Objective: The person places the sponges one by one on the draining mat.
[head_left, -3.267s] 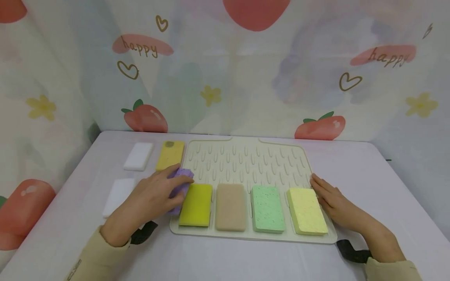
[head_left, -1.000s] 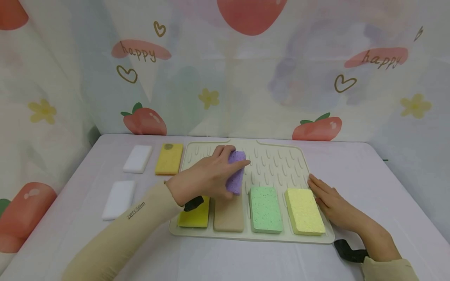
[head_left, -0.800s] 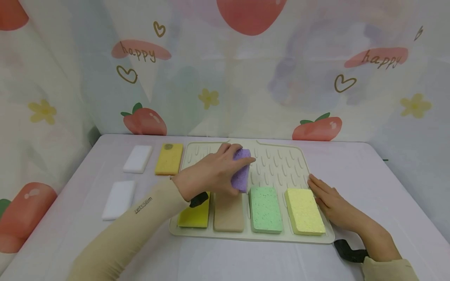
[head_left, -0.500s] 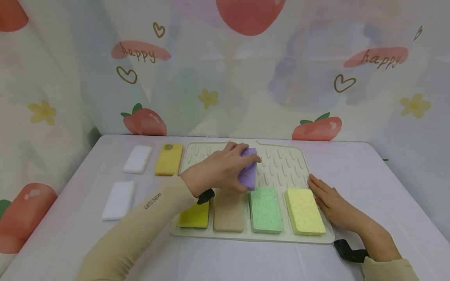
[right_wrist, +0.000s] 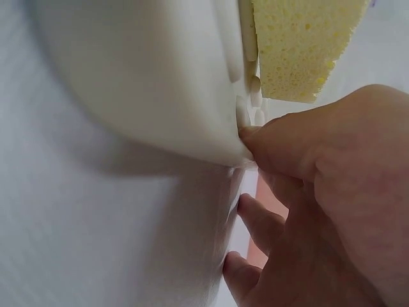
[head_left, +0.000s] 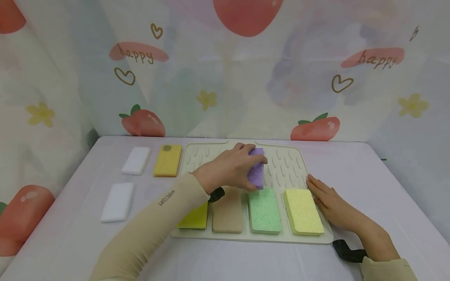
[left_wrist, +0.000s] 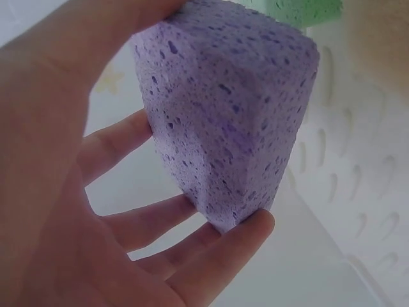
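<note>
My left hand grips a purple sponge by its ends, over the middle of a cream ridged drying mat. In the left wrist view the thumb is at one end of the sponge and several fingers curl round the other side. At the mat's right edge lies my right hand, fingers extended; its thumb touches the rim in the right wrist view. Along the mat's front half lie a green sponge, a pale yellow sponge, a tan sponge and a bright yellow sponge, partly hidden by my sleeve.
Left of the mat, on the white tablecloth, are two white sponges, a farther one and a nearer one. A yellow sponge with a dark round spot lies beside the mat's back left corner. A printed curtain hangs behind.
My left hand has carried the purple sponge from the mat's left side rightward over the mat, to a place behind the green sponge. My right hand stays at the right edge.
</note>
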Motion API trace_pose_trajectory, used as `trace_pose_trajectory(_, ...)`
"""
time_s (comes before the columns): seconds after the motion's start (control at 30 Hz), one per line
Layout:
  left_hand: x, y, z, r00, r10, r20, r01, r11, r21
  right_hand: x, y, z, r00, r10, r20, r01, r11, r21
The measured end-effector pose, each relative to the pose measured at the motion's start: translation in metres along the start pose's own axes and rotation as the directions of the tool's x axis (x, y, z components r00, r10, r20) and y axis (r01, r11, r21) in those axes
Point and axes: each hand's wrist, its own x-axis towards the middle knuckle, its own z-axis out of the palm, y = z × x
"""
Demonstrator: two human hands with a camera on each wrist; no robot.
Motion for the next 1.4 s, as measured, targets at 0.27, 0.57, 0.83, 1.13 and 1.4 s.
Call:
trace_pose_trajectory(0.27,0.009,0.005,0.003,0.999,-0.017,0.052,0.016,1.000,0.015,-0.001,-0.002,0.001,1.000,-0.006,-0.005,0.006,1.000,0.005)
trace_pose_trajectory(0.57,0.019,0.009,0.006,0.999,-0.020,0.045,0.019,1.000,0.017,-0.001,-0.003,-0.001,1.000,0.006,0.004,-0.006,1.000,0.009)
trace_pose_trajectory(0.83,0.031,0.014,0.009,1.000,-0.022,0.017,0.022,1.000,0.018,0.000,-0.002,-0.001,1.000,0.008,0.006,-0.008,1.000,0.007)
trace_pose_trajectory(1.13,0.047,0.022,0.015,0.998,-0.052,0.045,0.051,0.998,0.037,0.000,-0.004,-0.001,1.000,0.015,0.010,-0.015,1.000,-0.001)
trace_pose_trajectory(1.4,0.061,0.027,0.020,0.993,-0.096,0.069,0.092,0.994,0.052,-0.001,-0.003,0.000,1.000,-0.001,-0.003,0.001,1.000,-0.020)
